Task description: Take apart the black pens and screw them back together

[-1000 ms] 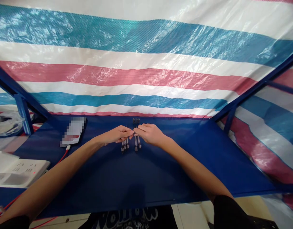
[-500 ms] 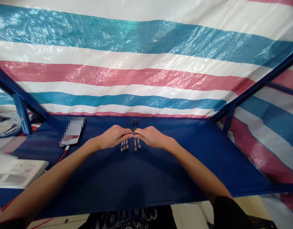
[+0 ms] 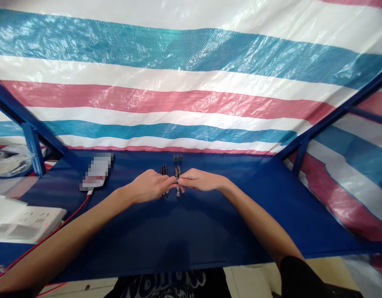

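Note:
My left hand [image 3: 153,185] and my right hand [image 3: 197,179] meet over the blue table, with thumbs and fingertips pinched together. Something small and greyish shows at the meeting point, mostly covered by the fingers, so its kind is unclear. Beneath my left hand lies a row of slender dark rods [image 3: 164,169], side by side, pointing away from me. A second group of grey rod-like pieces [image 3: 177,169] lies under the meeting fingertips, partly hidden. Beyond both hands stand several short dark cylinders [image 3: 177,157] with open tops, close together in a line.
On the left of the blue table [image 3: 184,236] lies a phone [image 3: 97,171] with a red cable [image 3: 74,219] plugged in. Nearer on that side is a white power strip [image 3: 38,219]. Blue frame bars [image 3: 321,120] and striped plastic sheeting [image 3: 191,99] enclose the back and sides.
Both hands have come slightly nearer to me, fingertips still together. More of the far ends of the rods now shows. The camera view has shifted a little.

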